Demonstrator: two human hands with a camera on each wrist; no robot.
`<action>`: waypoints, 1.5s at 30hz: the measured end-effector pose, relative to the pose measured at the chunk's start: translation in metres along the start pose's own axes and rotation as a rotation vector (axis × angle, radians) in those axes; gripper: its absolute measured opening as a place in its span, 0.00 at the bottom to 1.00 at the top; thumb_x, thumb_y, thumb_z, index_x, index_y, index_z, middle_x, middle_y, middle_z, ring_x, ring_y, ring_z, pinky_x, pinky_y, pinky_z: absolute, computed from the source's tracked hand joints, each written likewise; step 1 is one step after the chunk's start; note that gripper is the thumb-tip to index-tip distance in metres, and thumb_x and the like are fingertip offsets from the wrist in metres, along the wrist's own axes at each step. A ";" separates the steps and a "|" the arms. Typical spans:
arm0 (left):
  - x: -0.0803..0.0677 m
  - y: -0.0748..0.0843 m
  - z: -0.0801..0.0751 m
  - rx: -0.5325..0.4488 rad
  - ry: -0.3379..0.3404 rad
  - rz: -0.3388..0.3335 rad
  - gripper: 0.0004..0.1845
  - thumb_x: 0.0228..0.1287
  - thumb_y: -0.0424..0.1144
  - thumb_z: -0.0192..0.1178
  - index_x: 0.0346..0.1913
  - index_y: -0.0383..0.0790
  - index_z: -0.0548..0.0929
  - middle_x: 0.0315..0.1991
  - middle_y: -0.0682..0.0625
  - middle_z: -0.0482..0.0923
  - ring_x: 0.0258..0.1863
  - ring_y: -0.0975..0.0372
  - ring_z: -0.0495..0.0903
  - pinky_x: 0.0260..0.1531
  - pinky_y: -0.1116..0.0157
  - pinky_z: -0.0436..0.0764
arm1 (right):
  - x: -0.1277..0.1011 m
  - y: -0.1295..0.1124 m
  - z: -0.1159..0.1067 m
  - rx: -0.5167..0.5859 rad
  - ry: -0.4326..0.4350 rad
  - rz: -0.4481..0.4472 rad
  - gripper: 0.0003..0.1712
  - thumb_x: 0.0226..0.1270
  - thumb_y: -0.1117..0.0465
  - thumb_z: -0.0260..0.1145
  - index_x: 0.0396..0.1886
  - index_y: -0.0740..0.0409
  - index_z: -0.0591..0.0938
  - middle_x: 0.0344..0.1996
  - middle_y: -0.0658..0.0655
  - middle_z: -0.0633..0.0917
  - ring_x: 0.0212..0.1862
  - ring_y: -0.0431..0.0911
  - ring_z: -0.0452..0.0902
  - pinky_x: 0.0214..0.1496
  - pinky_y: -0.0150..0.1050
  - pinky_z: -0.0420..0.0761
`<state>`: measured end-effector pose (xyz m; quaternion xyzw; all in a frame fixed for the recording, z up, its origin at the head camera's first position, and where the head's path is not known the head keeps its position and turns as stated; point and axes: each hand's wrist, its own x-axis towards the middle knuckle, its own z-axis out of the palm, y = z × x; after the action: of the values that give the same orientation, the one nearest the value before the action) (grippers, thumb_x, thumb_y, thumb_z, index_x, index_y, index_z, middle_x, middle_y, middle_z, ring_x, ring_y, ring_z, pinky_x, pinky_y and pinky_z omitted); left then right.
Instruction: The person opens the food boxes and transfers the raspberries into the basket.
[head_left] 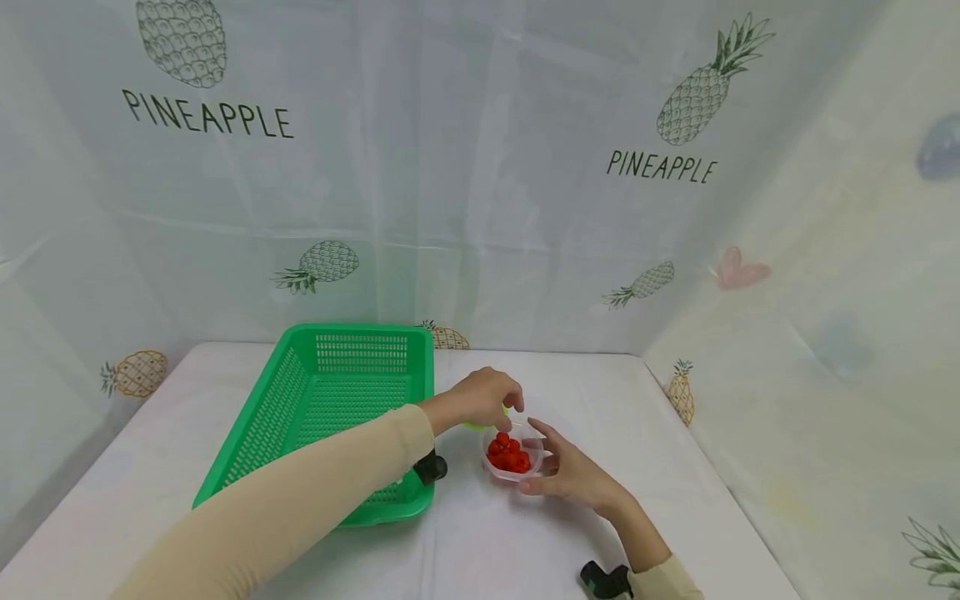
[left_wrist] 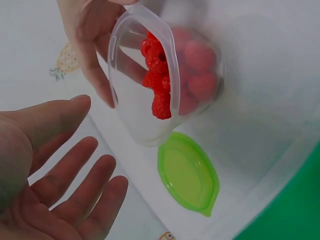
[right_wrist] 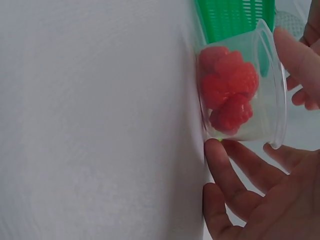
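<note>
A clear plastic container (head_left: 490, 472) stands on the table, partly filled with red raspberries (left_wrist: 159, 65). My right hand (head_left: 567, 477) holds it from the right, its thumb at the near side and its fingers (right_wrist: 250, 165) along the other side. Over the container's open top hovers my left hand (head_left: 483, 396), with nothing in its grasp. In the left wrist view its fingers (left_wrist: 82, 185) are spread and loosely bent, apart from the rim. A light green lid (left_wrist: 187, 172) lies on the table beyond the container, mostly hidden by the left hand in the head view.
Left of the container sits a large green perforated basket (head_left: 426, 375), with my left forearm crossing over it. A white cloth covers the table (head_left: 645, 417). Pineapple-printed curtains (head_left: 480, 167) hang along the back and sides.
</note>
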<state>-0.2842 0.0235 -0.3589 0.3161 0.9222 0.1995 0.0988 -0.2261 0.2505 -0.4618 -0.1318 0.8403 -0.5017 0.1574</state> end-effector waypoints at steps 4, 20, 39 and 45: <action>-0.002 -0.002 0.001 -0.017 -0.017 -0.023 0.10 0.64 0.36 0.76 0.46 0.49 0.90 0.41 0.53 0.84 0.47 0.61 0.76 0.44 0.65 0.81 | 0.002 -0.002 0.002 -0.026 0.021 -0.016 0.60 0.60 0.55 0.83 0.86 0.53 0.58 0.72 0.65 0.77 0.58 0.54 0.81 0.52 0.46 0.84; 0.001 0.014 0.016 -0.090 -0.083 -0.041 0.12 0.62 0.35 0.77 0.47 0.45 0.91 0.33 0.57 0.82 0.43 0.63 0.75 0.34 0.71 0.81 | -0.008 0.005 -0.011 -0.050 0.049 -0.014 0.56 0.59 0.54 0.84 0.83 0.48 0.63 0.70 0.64 0.78 0.48 0.50 0.86 0.47 0.42 0.85; 0.005 0.017 0.045 -0.043 -0.076 -0.104 0.09 0.61 0.36 0.77 0.42 0.51 0.91 0.36 0.58 0.82 0.37 0.65 0.77 0.37 0.69 0.80 | -0.012 0.007 -0.018 -0.018 0.019 -0.028 0.58 0.60 0.58 0.83 0.84 0.55 0.59 0.71 0.68 0.77 0.46 0.51 0.87 0.46 0.40 0.85; 0.004 0.016 0.053 -0.021 -0.064 -0.085 0.10 0.60 0.36 0.78 0.43 0.53 0.92 0.35 0.59 0.83 0.37 0.65 0.76 0.36 0.69 0.79 | -0.012 0.008 -0.016 -0.011 0.022 -0.012 0.58 0.60 0.58 0.82 0.85 0.55 0.60 0.71 0.67 0.77 0.46 0.50 0.86 0.46 0.39 0.85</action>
<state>-0.2621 0.0537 -0.4002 0.2817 0.9291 0.1946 0.1397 -0.2222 0.2715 -0.4598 -0.1323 0.8440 -0.4993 0.1444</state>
